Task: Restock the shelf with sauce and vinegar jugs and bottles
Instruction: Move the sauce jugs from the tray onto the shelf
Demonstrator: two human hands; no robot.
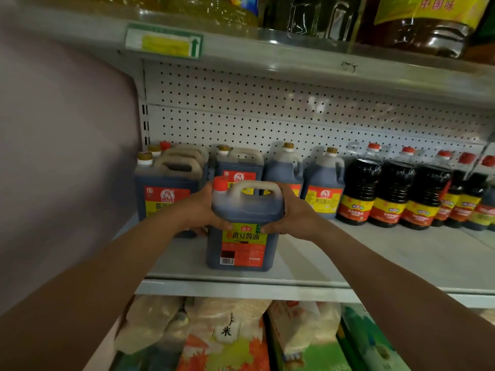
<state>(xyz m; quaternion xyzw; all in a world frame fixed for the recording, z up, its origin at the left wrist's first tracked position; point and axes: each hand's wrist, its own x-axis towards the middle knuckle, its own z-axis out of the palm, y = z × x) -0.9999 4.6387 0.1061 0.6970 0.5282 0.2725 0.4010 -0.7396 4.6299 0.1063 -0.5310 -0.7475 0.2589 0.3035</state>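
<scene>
Left hand (205,210) and right hand (292,214) clasp opposite sides of a dark-brown plastic soy-sauce jug with orange cap (242,226), standing near the grey metal shelf (375,258) front edge. Fingers behind jug hidden. Rear gold-capped jugs (278,170) partly occluded; their labels blurred.

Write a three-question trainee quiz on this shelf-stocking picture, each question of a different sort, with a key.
1. True or false: both hands grip the red-capped jug.
2. The jug stands: A) on the shelf's front part, B) on the top shelf, C) on the floor.
3. What colour are the caps on the round bottles at right?

Key: 1 true, left hand and right hand clasp its sides. 2 A. 3 red.
</scene>
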